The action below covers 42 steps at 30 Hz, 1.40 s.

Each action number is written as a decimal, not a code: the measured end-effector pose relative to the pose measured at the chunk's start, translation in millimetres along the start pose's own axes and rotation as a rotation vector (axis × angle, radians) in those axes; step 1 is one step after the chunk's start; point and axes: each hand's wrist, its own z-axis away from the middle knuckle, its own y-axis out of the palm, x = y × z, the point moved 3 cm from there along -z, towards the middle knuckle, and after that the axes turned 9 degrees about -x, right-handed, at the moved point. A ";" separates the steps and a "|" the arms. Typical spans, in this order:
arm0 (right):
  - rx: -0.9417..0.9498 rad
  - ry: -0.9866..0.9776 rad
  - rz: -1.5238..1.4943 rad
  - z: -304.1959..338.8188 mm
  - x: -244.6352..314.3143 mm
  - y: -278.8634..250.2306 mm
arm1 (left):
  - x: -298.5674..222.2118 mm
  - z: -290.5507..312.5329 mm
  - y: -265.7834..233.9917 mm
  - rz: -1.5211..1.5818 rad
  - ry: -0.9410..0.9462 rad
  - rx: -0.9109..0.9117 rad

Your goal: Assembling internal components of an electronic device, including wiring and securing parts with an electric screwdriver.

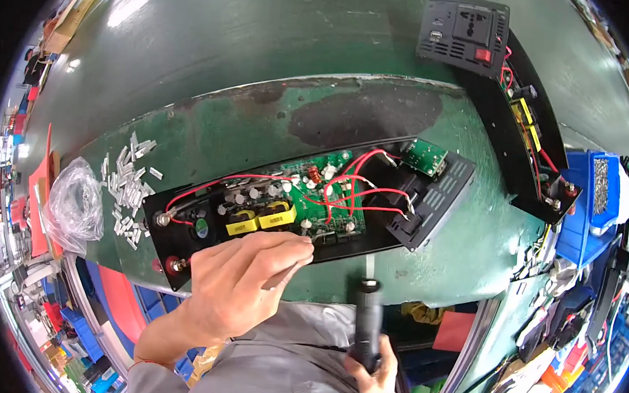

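In front of me lies a long open black metal case [343,250] with a green circuit board [355,217] inside. Two yellow-wrapped transformers [277,216] sit on the board, and red wires [240,177] run to both ends. A black slotted end panel [440,204] rests tilted at the right end. My left hand [241,282] is at the case's near wall, fingers bent and pressed together; whatever is in them is hidden. Below the case, my right hand [379,373] grips a black electric screwdriver [368,319], its tip toward the near wall.
A second open black case [505,136], with its socket panel [465,33], stands at the far right. Beside it is a blue bin [578,241] with screws [600,185]. Small silver metal pieces [124,181] and a clear plastic bag [76,203] lie to the left.
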 end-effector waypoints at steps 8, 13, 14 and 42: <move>0.024 -0.104 0.150 -5.5 21.1 8.6 | -1.4 0.0 2.8 0.011 -0.033 0.022; 0.022 -0.150 0.170 -7.5 21.3 8.2 | -1.1 1.7 2.0 0.009 -0.040 0.016; 0.012 -0.157 0.176 -8.3 23.6 8.8 | -1.0 1.9 1.9 0.012 -0.041 0.012; 0.292 0.142 -0.443 -14.2 2.0 15.4 | -7.7 -14.1 -16.5 0.102 -0.094 0.061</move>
